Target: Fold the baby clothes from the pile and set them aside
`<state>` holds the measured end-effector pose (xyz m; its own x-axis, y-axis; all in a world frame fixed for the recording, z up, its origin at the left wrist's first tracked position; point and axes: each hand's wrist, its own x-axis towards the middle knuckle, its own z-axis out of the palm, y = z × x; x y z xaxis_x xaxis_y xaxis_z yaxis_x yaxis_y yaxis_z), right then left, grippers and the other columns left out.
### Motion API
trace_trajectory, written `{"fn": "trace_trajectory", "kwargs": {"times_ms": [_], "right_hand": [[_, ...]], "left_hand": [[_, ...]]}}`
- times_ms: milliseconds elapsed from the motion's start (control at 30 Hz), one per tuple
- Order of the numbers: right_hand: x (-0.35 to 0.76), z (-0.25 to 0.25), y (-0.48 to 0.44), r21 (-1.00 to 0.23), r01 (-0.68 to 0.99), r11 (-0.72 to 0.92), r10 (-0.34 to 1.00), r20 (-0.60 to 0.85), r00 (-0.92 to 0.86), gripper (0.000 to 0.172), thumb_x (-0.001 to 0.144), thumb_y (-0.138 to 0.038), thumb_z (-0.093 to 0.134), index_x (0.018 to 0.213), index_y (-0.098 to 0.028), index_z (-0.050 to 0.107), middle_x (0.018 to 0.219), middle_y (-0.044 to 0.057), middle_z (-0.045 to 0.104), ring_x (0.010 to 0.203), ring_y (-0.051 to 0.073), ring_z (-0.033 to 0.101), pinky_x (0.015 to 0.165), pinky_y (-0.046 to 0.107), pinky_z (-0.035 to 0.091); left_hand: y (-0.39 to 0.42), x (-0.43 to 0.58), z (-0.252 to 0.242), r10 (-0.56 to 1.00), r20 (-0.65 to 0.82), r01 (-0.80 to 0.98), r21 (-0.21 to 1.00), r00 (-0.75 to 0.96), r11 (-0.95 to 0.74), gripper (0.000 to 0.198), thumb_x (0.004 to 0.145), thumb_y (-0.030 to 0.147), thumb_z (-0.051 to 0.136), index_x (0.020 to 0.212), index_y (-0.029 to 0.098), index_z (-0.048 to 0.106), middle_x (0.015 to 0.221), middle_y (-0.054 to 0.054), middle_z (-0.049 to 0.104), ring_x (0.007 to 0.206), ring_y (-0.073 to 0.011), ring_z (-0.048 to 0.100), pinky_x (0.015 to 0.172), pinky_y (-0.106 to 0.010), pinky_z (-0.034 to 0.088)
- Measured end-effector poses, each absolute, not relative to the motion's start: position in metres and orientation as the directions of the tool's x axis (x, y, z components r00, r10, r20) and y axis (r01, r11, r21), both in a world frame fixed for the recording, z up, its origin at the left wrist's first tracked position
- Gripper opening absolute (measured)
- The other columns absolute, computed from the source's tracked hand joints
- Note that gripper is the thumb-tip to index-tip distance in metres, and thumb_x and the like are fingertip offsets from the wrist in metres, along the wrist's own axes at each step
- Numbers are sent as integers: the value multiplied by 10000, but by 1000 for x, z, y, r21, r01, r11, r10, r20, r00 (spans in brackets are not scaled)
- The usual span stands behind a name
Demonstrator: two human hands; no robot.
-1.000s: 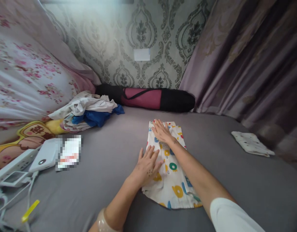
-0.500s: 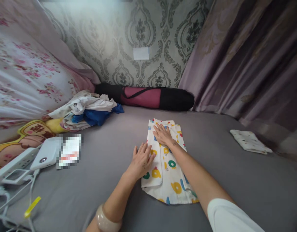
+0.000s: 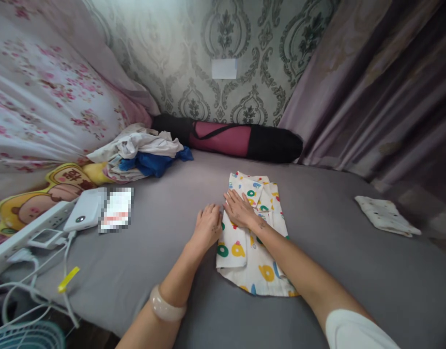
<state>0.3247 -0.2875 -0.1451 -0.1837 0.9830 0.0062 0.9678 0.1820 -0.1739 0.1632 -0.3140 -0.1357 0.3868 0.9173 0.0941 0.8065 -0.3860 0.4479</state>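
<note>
A small white garment [image 3: 257, 237] printed with coloured rings lies folded lengthwise on the grey bed sheet [image 3: 172, 194]. My right hand [image 3: 238, 209] rests flat on its upper left part, fingers stretched out. My left hand [image 3: 207, 227] sits at the garment's left edge with its fingers curled down onto the cloth's border; whether they pinch the fabric is unclear. A pale bangle is on my left wrist.
A heap of white and blue clothes [image 3: 143, 152] lies at the back left by a floral duvet [image 3: 44, 106]. A black-and-maroon roll bag [image 3: 240, 140] lines the wall. A folded white cloth [image 3: 387, 215] lies at right. A power bank [image 3: 85, 215], power strip and cables sit at left.
Both hands slid back toward me along the garment. My left hand moved off the cloth's middle to its left edge and curled. The garment's collar end now shows uncovered.
</note>
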Motion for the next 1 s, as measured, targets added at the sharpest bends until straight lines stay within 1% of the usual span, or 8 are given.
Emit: {"fn": "trace_trajectory", "kwargs": {"times_ms": [100, 267, 400, 533, 633, 733, 1000], "right_hand": [[321, -150, -287, -160, 972, 173, 985, 17, -173, 584, 988, -426, 169, 1480, -146, 313, 1561, 72, 215, 1441, 205, 127, 1157, 457, 60], [323, -148, -284, -165, 971, 172, 985, 13, -172, 584, 989, -430, 173, 1477, -145, 321, 1558, 73, 223, 1440, 204, 136, 1158, 457, 66], [321, -140, -291, -174, 970, 169, 985, 5, -171, 576, 990, -414, 191, 1476, -133, 320, 1559, 84, 215, 1440, 214, 138, 1158, 467, 76], [309, -132, -318, -176, 956, 237, 972, 45, -232, 584, 988, -414, 199, 1479, -118, 314, 1562, 95, 193, 1445, 217, 117, 1165, 460, 56], [298, -133, -341, -196, 939, 283, 958, 22, -285, 612, 987, -436, 174, 1485, -102, 296, 1560, 100, 192, 1448, 220, 98, 1166, 460, 54], [290, -137, -352, -195, 943, 269, 961, -5, -275, 620, 986, -439, 155, 1485, -98, 297, 1560, 96, 185, 1449, 216, 88, 1165, 460, 41], [290, -142, -347, -194, 948, 254, 967, 13, -256, 606, 990, -438, 160, 1490, -122, 288, 1563, 80, 186, 1450, 199, 76, 1167, 444, 32]], "left_hand": [[-313, 162, -138, 918, 125, 806, 444, 377, -391, 355, 930, 160, 308, 1222, 174, 510, 1365, -150, 514, 1313, -252, 423, 1067, -484, 326], [-311, 160, -140, 912, 131, 807, 430, 388, -405, 331, 930, 152, 304, 1181, 163, 520, 1312, -142, 548, 1290, -243, 441, 1046, -438, 349], [-308, 158, -139, 911, 158, 798, 443, 380, -410, 316, 916, 131, 322, 1144, 153, 539, 1218, -145, 598, 1196, -232, 516, 1008, -415, 388], [-303, 155, -139, 921, 175, 785, 482, 348, -389, 328, 903, 123, 327, 1137, 126, 557, 1131, -152, 632, 1111, -224, 572, 969, -377, 429], [-301, 152, -139, 931, 203, 787, 497, 303, -365, 353, 898, 122, 325, 1164, 123, 557, 1123, -149, 645, 1100, -220, 584, 966, -370, 439], [-301, 151, -140, 934, 222, 783, 510, 279, -355, 379, 897, 124, 316, 1192, 122, 554, 1136, -151, 648, 1113, -224, 582, 972, -380, 442], [-301, 151, -141, 935, 191, 764, 540, 298, -353, 364, 905, 136, 327, 1179, 100, 564, 1149, -167, 644, 1110, -227, 592, 976, -364, 442]]}}
